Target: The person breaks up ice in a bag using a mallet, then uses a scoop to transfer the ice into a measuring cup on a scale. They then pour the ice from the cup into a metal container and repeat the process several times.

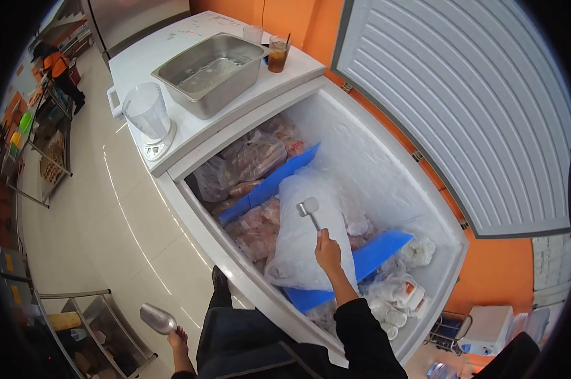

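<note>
My right hand (327,249) is wrapped round the handle of a metal mallet (309,207). The mallet's head overlaps a large bag of ice (307,243) in the chest freezer (396,167). Low at the left, outside the freezer, my left hand (178,341) grips a metal scoop (158,319), its bowl facing up and away from me. Bags of raw meat (255,155) lie beside the ice, parted by a blue divider (273,182). A second blue divider (380,252) runs along the near side of the ice bag.
The ribbed freezer lid (459,107) stands raised at the right. On the white top are a steel pan (212,72), a clear pitcher on a scale (147,110) and a glass of brown drink (278,55). A person (58,69) stands far left; a metal rack (92,325) is nearer.
</note>
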A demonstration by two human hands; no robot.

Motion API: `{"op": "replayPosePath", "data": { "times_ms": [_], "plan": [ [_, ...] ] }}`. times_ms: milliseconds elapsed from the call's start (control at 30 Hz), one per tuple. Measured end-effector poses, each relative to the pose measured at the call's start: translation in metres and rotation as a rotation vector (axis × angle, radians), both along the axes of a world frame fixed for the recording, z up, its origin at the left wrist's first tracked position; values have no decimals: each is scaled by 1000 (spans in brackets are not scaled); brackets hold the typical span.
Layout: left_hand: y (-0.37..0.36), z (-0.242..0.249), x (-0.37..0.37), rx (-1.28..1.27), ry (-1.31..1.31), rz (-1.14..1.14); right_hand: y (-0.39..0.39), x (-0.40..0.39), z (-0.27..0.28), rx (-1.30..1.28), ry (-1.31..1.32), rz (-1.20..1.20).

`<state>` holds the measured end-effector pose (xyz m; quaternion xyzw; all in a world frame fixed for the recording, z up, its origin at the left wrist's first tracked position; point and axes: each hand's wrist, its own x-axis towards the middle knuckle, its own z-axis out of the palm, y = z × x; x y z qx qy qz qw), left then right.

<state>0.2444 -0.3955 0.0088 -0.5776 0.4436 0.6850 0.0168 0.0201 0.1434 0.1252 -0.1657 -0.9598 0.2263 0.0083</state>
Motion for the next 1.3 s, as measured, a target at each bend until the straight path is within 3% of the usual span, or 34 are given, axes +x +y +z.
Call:
{"op": "replayPosePath", "data": {
  "times_ms": [67, 100, 167, 267, 400, 467, 600, 700, 800, 900, 1067, 1100, 1200, 1233, 1300],
  "plan": [
    [11, -7, 17, -61, 0, 11, -3, 6, -40, -25, 91, 183],
    [13, -12, 31, -47, -28, 0, 5, 23, -70, 5, -27, 276],
    [23, -41, 51, -36, -122, -10, 25, 64, -122, 284, -510, 384],
    [31, -69, 73, -95, -311, 13, 10, 59, -108, 223, -686, 296],
    [44, -98, 104, -144, -355, 68, -21, 24, -55, 99, -510, 203],
    [18, -143, 140, -90, -277, -48, -10, 38, -75, 88, -423, 175],
    [29, -140, 135, -117, -329, 52, 32, 81, -128, 157, -527, 184],
    [36, -143, 147, -128, -338, 54, 4, 56, -74, 132, -554, 136],
    [30, -160, 162, -99, -319, 24, 1, 71, -97, 32, -362, -115],
    [27, -153, 156, 6, -236, 31, 37, 125, -159, 94, -539, 91],
    [39, -146, 143, -117, -285, 7, 6, 81, -84, 50, -507, -75],
    [56, -124, 127, -115, -285, 32, 3, 79, -81, 17, -488, -136],
    [62, -115, 113, -135, -329, -15, 14, 140, -153, 80, -494, -23],
    [61, -111, 108, -133, -336, -47, 21, 153, -165, 107, -386, 29],
    [63, -116, 94, -139, -325, -15, 12, 127, -126, -49, -346, 7]
  ]
}}
